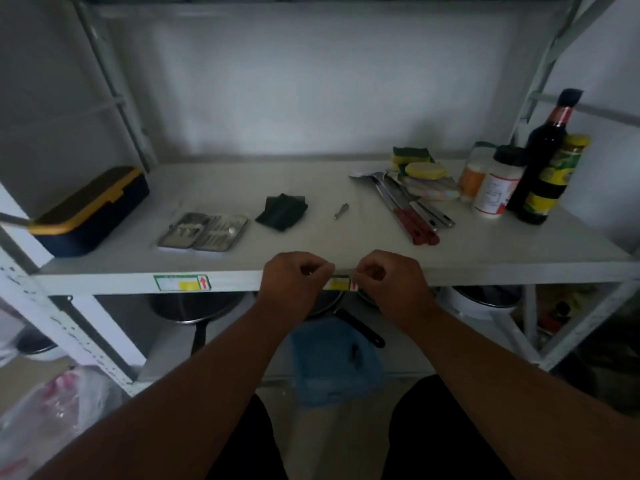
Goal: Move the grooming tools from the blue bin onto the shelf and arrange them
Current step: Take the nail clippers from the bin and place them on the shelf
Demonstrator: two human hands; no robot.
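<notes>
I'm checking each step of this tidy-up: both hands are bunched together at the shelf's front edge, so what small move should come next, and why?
Probably set the small item down beside the nail clipper. Both the left hand and right hand seem to pinch something thin between them over the shelf edge; what it is cannot be told. The open grooming kit and dark pouch already lie there, with bare space nearby.

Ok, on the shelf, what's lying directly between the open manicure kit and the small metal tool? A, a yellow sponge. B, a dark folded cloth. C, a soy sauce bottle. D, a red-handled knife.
B: the dark folded cloth lies between the open manicure kit on its left and the small metal tool on its right.
</notes>
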